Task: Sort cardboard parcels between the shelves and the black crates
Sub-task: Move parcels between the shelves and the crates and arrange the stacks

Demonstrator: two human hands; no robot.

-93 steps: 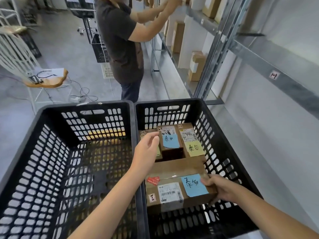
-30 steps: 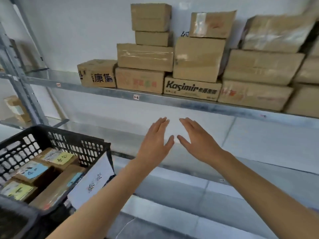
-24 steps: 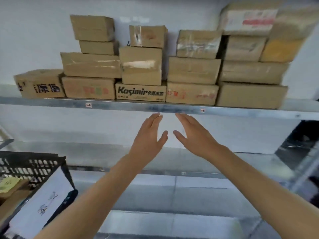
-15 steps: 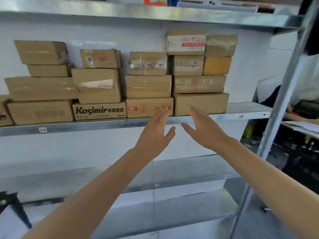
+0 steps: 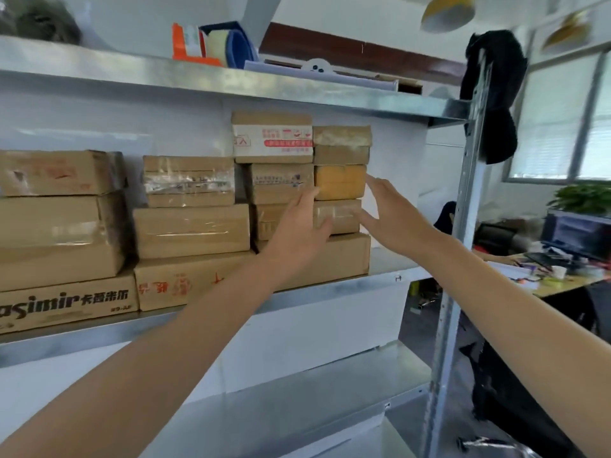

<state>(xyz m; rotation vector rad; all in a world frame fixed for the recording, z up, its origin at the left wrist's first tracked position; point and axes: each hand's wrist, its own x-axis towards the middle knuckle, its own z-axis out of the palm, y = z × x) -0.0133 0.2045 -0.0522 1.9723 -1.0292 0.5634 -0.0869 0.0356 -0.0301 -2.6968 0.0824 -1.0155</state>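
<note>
Head view: left hand (image 5: 297,233) and right hand (image 5: 393,219) spread empty before parcels (image 5: 191,231) on a metal shelf (image 5: 386,262), desk (image 5: 562,282) beyond

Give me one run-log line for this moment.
phase: reach to shelf | left hand: open, at small taped parcel | right hand: open, right of it | held: nothing

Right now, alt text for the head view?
A person's left hand and right hand, both open, reach toward either side of a small taped parcel beneath a yellow parcel, in the rightmost stack on a metal shelf. More cardboard parcels fill the shelf to the left.
</note>
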